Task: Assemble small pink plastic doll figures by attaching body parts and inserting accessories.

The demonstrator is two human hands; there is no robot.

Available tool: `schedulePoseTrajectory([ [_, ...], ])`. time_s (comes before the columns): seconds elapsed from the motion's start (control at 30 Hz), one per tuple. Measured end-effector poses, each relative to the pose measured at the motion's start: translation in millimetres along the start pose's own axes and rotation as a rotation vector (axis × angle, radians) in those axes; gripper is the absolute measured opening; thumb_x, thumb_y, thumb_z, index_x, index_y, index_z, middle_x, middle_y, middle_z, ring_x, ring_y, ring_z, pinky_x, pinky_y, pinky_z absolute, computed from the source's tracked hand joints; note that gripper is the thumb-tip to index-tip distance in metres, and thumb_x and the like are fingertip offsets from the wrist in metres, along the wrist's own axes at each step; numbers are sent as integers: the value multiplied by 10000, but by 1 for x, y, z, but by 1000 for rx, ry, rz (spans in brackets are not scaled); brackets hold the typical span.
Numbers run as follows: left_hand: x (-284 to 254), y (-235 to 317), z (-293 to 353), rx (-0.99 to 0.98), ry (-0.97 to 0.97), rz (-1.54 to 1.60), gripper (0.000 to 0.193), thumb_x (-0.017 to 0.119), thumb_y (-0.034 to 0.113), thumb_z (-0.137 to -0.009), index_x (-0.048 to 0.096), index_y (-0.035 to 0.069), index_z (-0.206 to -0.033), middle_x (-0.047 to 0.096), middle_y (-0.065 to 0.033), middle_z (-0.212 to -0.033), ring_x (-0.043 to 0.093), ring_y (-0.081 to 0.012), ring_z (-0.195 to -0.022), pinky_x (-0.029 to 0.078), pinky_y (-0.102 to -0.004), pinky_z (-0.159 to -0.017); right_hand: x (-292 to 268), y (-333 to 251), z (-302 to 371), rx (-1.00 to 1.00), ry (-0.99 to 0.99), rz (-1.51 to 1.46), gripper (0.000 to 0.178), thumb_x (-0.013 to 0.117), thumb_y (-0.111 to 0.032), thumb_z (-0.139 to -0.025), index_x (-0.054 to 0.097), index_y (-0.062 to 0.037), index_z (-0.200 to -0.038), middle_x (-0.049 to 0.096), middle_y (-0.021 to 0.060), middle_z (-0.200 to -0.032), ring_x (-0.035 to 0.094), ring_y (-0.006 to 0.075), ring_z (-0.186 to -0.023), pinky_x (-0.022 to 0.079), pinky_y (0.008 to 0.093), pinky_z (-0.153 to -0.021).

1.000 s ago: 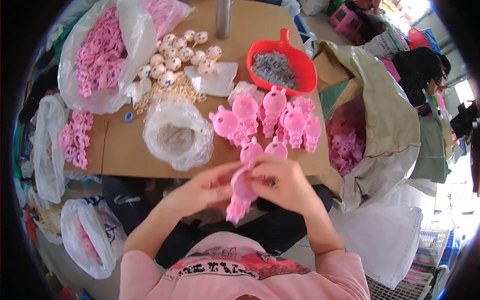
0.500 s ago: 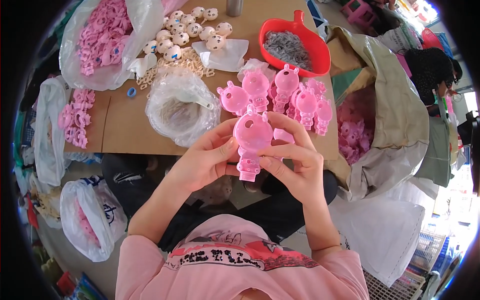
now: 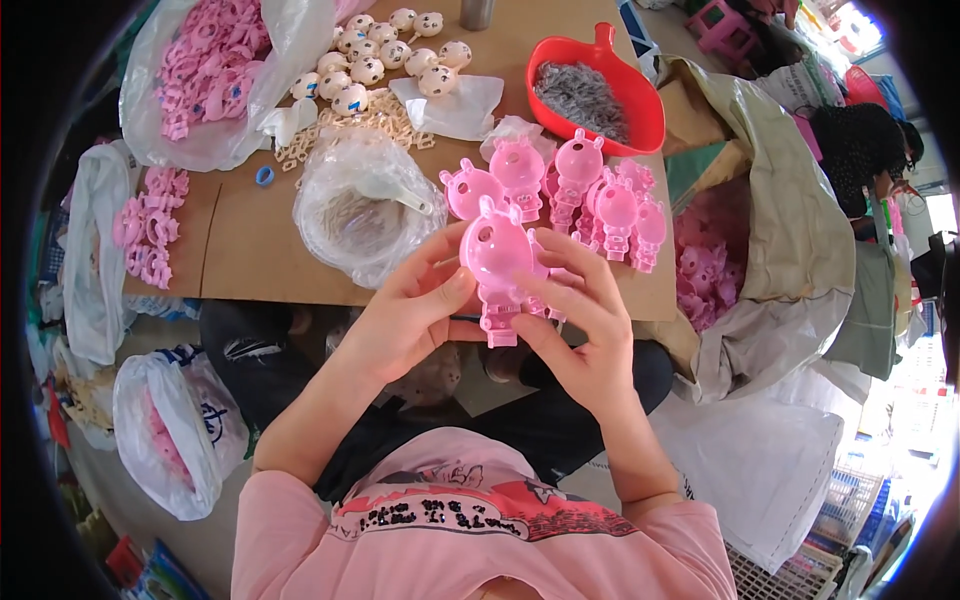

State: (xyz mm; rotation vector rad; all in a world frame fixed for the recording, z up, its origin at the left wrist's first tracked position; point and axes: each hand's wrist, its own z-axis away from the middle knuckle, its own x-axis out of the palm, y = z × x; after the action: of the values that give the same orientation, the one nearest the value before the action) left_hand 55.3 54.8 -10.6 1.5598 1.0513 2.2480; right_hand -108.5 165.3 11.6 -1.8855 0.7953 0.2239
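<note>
My left hand (image 3: 425, 295) grips a pink plastic toy shell (image 3: 497, 252) shaped like a small figure with a round, eared head and a narrow body. Its thumb presses the shell's left edge. On the other side my right hand (image 3: 580, 310) curves around the same shell, with index finger and thumb at its body and other fingers up by the head. The fingers hide part of the shell's right side. Just beyond, several matching pink shells (image 3: 581, 170) lie grouped on the brown table (image 3: 250, 250).
A clear plastic-lined tub (image 3: 365, 235) stands left of the shells. Small cream balls with dark marks (image 3: 366, 70) lie beyond it. A red scoop (image 3: 650, 115) holds grey small parts. Bags of pink parts (image 3: 215, 60) flank the table, including a large sack (image 3: 790, 260) at right.
The shell has shifted slightly left and up in my hands. My right thumb and index finger have spread farther apart on its body.
</note>
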Motion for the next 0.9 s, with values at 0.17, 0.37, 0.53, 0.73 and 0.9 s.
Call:
schedulePoseTrajectory([
  [0.17, 6, 0, -5, 277, 68, -99, 556, 551, 199, -957, 288, 94, -1435, 491, -95, -1328, 510, -204, -1198, 426, -382, -1003, 2, 15, 8, 544, 37, -793, 398, 613, -100, -913, 439, -17, -1261, 561, 80, -1141, 587, 125, -956, 485, 235, -693],
  [0.37, 3, -1, -24, 350, 128, -196, 588, 559, 166, -953, 264, 61, -1450, 474, -90, -1355, 458, -182, -1242, 363, -327, -1041, 9, 31, -21, 532, 16, -771, 338, 616, -28, -874, 512, -10, -1195, 626, 54, -916, 615, 106, -788, 512, 227, -635],
  [0.53, -8, -7, -14, 253, 129, -603, 377, 568, 155, -941, 480, 36, -1287, 568, -76, -1233, 548, -143, -1124, 446, -278, -923, -5, 75, -60, 479, 41, -406, 273, 647, -36, -858, 575, 11, -1116, 664, 75, -889, 620, 95, -730, 508, 220, -568],
  [0.73, -19, -24, -14, -185, 192, -882, 270, 556, 257, -949, 616, 7, -1029, 681, -108, -919, 683, -155, -664, 472, -243, -480, 0, 103, -76, 428, -33, -18, 291, 703, -144, -815, 630, -34, -1074, 679, 108, -813, 643, 171, -658, 512, 297, -577],
  [0.9, -34, -28, -35, -248, 203, -545, 412, 553, 296, -943, 480, -9, -1210, 677, -164, -955, 692, -224, -621, 479, -254, -431, -32, 118, -109, 149, 115, 313, 187, 684, -222, -812, 695, -68, -916, 692, 93, -795, 669, 214, -689, 515, 313, -632],
])
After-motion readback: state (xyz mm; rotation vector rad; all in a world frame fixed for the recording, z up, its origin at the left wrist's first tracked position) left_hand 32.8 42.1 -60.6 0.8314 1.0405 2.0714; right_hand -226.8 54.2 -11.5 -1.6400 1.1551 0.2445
